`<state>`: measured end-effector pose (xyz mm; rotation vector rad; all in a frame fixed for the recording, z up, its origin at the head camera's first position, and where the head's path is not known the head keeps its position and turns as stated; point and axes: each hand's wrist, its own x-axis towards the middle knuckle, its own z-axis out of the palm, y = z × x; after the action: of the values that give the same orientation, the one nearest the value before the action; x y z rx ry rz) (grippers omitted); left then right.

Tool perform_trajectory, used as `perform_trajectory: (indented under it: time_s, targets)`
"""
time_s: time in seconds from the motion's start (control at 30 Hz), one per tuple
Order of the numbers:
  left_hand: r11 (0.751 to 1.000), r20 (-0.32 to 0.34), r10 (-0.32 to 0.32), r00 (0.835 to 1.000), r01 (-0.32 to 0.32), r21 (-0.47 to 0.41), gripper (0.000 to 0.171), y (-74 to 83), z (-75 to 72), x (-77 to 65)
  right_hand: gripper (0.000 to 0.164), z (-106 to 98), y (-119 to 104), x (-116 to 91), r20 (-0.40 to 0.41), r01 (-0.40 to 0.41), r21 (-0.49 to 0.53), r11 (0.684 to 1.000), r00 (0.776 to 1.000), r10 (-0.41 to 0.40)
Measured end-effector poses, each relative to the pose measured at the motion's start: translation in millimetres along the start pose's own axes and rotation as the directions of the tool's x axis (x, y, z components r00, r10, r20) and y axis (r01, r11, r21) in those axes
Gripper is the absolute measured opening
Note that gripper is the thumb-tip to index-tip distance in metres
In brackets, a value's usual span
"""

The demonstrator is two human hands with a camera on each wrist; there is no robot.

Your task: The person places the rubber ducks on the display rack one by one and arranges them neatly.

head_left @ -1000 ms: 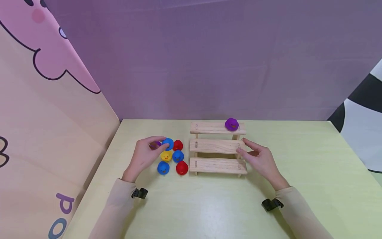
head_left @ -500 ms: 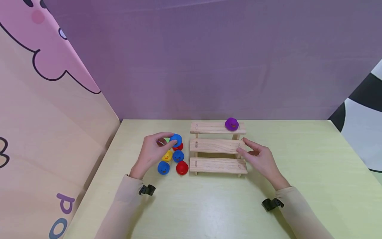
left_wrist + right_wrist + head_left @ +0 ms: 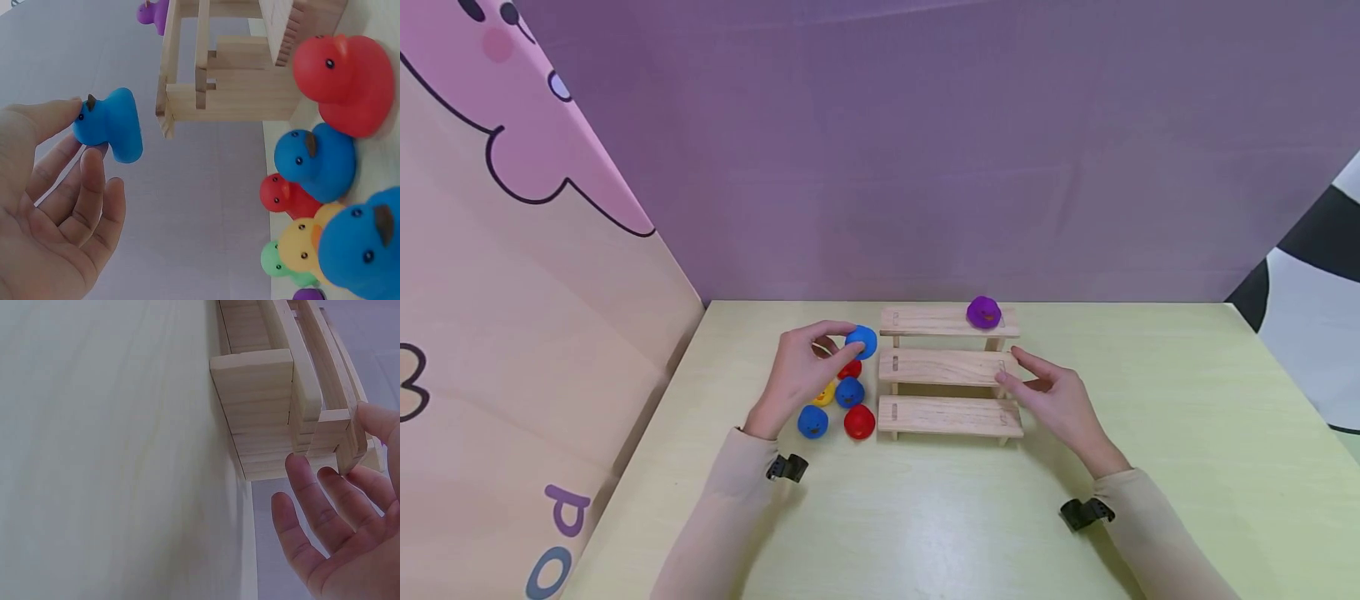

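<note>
My left hand point(image 3: 799, 368) pinches a blue rubber duck point(image 3: 127, 128) by its head between thumb and fingers. In the head view it is held up just left of the top step of a three-step wooden stand point(image 3: 943, 367). The left wrist view shows the duck tipped on its side, its flat base facing the stand. At the stand's right end, my right hand point(image 3: 1060, 408) grips the middle board's end between thumb and fingers; the right wrist view shows its other fingers spread below. On the top step, near the right end, sits a purple duck point(image 3: 983, 312).
Left of the stand, several more ducks are grouped on the pale table point(image 3: 925, 517), among them a red duck point(image 3: 859, 422), a blue duck point(image 3: 812, 422), a yellow duck point(image 3: 824, 393) and a green duck point(image 3: 284, 262). A purple cloth backdrop point(image 3: 925, 167) rises behind the table.
My left hand has lifted the blue duck off the group and carried it right and toward the back, up to the top step's left end. My right hand has stayed on the stand.
</note>
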<state>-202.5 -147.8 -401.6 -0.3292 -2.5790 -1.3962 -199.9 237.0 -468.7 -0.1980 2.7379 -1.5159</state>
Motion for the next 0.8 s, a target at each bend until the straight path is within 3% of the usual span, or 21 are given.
perform_trajectory:
  time_s: [0.33, 0.8]
  targets:
    - [1.0, 0.017, 0.0, 1.0, 0.0, -0.006, 0.033, 8.3, 8.4, 10.4, 0.07, 0.2, 0.0, -0.2, 0.001, -0.007, -0.005, 1.0, 1.0, 0.007]
    - [0.998, 0.051, 0.06, 0.997, -0.061, 0.009, 0.035, 24.4, 26.6, 31.2, 0.069, -0.3, 0.6, 0.0, -0.001, -0.006, -0.007, 1.0, 1.0, 0.006]
